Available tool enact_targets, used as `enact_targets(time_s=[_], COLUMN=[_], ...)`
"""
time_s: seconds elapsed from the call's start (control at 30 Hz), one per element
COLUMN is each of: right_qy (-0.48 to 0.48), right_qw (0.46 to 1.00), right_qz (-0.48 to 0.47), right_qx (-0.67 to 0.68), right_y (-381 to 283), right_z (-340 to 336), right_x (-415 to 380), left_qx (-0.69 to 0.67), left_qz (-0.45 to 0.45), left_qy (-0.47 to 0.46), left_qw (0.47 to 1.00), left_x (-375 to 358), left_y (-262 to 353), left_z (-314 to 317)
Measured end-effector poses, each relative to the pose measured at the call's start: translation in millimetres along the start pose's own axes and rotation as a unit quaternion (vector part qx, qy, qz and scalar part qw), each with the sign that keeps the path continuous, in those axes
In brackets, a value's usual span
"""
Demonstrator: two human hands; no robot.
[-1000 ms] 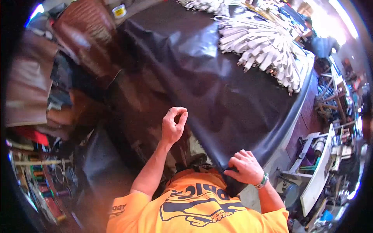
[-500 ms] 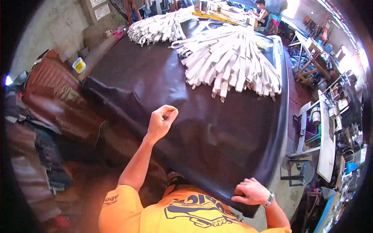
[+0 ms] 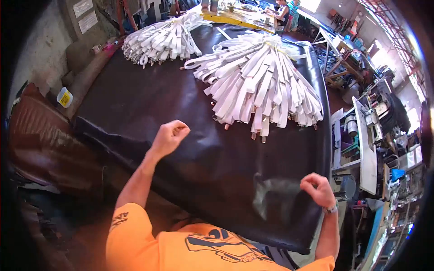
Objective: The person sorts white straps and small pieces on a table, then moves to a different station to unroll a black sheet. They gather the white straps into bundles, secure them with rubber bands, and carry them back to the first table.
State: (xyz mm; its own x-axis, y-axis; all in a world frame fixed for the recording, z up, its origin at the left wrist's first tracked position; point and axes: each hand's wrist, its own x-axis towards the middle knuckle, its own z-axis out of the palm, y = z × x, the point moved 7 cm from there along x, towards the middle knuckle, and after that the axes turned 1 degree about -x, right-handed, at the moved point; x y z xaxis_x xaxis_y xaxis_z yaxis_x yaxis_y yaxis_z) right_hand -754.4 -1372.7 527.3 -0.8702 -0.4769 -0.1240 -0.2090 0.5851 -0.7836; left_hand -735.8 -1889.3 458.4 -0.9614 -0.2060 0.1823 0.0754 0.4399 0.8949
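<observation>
A large dark brown leather-like sheet [image 3: 212,176] covers the table in front of me, its near edge hanging close to my orange shirt. My left hand [image 3: 169,136] hovers over the sheet's left part, thumb and fingers drawn together with nothing showing in them. At the right side, my right hand [image 3: 320,189] is over the sheet near its right edge, fingers curled in and no object visible. A wristwatch [image 3: 332,208] is on that wrist. Beyond the hands, a big tied bundle of white straps [image 3: 257,86] with metal ends lies fanned out on the sheet.
A second white strap bundle [image 3: 160,40] lies at the back left. Brown sheet material [image 3: 49,140] hangs at the left, near a white tub [image 3: 64,97]. At the right stand a white bench [image 3: 365,149] and a stool [image 3: 347,186]. People are by a yellow-edged table [image 3: 235,21].
My right hand has left the sheet's near corner and moved up and forward. My left hand's fingers have closed together. The view has shifted, and the near edge lies flatter.
</observation>
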Motion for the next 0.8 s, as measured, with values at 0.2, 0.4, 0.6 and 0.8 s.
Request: enact_targets(time_s=[0.2, 0.4, 0.6, 0.8], right_qy=[0.153, 0.329, 0.294, 0.172], right_qw=[0.984, 0.930, 0.918, 0.923], right_qz=[-0.024, 0.025, 0.103, 0.143], right_qx=[-0.086, -0.160, -0.244, -0.313], right_y=[33.7, 111.7, 151.1, 208.6], right_z=[-72.8, -167.1, -192.1, -192.9], right_x=[110.5, 234.1, 329.9, 381.8], left_qx=[0.030, 0.079, 0.180, 0.114], left_qz=[0.018, 0.118, 0.177, 0.082], left_qy=[-0.007, -0.015, -0.025, -0.125], left_qw=[0.999, 0.990, 0.967, 0.982], left_x=[56.5, 247.0, 472.1, 534.5], left_y=[-3.4, -20.5, -86.3, -139.3], left_z=[-31.3, -28.7, 38.9, 91.7])
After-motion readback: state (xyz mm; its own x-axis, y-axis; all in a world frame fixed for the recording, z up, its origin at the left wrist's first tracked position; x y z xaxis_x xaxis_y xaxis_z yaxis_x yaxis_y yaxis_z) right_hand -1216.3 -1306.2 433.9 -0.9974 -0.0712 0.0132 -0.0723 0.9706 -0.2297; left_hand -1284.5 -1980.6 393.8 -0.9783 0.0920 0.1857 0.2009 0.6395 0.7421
